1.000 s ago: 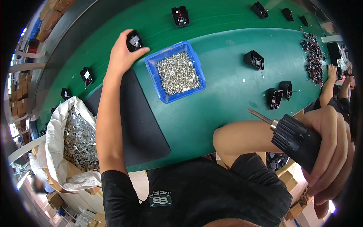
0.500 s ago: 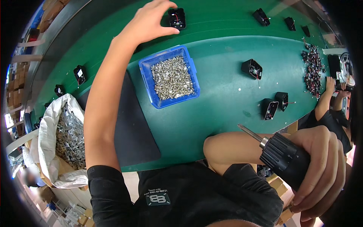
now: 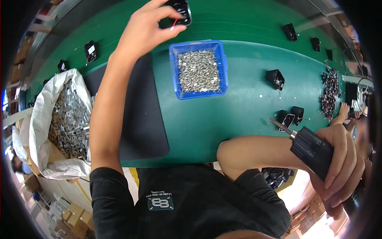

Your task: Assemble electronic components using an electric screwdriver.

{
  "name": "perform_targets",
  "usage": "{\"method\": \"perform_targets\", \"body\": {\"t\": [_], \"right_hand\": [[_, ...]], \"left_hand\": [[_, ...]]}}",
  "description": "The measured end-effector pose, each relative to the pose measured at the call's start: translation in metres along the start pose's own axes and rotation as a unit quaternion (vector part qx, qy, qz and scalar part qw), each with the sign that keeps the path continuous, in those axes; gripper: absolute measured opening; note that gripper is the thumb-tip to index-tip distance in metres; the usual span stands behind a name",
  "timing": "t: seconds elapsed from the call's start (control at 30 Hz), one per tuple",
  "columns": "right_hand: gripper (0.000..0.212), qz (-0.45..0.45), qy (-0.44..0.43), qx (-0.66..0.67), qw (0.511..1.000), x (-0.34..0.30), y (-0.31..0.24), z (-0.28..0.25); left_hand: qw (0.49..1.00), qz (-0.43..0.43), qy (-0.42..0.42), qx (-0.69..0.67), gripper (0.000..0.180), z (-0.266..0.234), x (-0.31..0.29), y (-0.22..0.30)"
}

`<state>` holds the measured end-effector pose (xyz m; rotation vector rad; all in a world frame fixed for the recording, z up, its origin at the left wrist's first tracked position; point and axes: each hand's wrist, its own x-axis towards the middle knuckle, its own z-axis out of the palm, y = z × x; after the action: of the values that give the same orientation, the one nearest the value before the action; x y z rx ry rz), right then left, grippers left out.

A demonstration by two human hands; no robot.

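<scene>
At the far side of the table, my left hand [image 3: 145, 32] has its thumb and index finger closed at the near edge of an open black plastic housing [image 3: 184, 8]. A thin red and white wire shows by the fingers; part of the housing is hidden behind them or beyond the picture's edge. My right hand [image 3: 346, 167] is wrapped round a black power screwdriver [image 3: 312, 149] at the lower right, its bit pointing up and left over the table edge. Nearest my left hand stands a blue bin [image 3: 175, 75] full of small silver screws [image 3: 199, 71].
A black mat [image 3: 139, 119] lies under my left forearm. At left is a white sack [image 3: 38, 131] of metal pieces. Several black housings, including one near the middle right [image 3: 274, 77], are spread about. Small wired parts [image 3: 329, 91] are heaped at far right, near another person's hand [image 3: 343, 111].
My left hand has closed its fingers onto the black housing, which has shifted left relative to the bin. The view has turned a little. The screwdriver stays in my right hand.
</scene>
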<state>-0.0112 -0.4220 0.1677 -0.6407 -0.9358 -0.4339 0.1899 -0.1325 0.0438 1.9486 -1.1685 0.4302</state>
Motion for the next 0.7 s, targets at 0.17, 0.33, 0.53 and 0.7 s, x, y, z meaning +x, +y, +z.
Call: {"method": "perform_targets", "body": {"t": [0.17,0.33,0.53,0.7], "right_hand": [[0.024,0.036,0.038,-0.03,0.998,0.008,0.006,0.013],[0.02,0.071,0.077,-0.056,0.993,0.02,0.009,0.01],[0.014,0.094,0.116,-0.092,0.985,0.023,0.055,0.01],[0.045,0.123,0.165,-0.261,0.943,-0.017,0.124,-0.003]], "left_hand": [[0.971,-0.109,-0.053,0.204,0.026,-0.049,-0.092,0.094],[0.96,-0.216,-0.083,0.159,0.031,-0.057,-0.172,0.149],[0.952,-0.262,-0.102,0.124,0.059,-0.059,-0.185,0.156],[0.926,-0.316,-0.181,0.103,0.079,-0.095,-0.174,0.176]]}}
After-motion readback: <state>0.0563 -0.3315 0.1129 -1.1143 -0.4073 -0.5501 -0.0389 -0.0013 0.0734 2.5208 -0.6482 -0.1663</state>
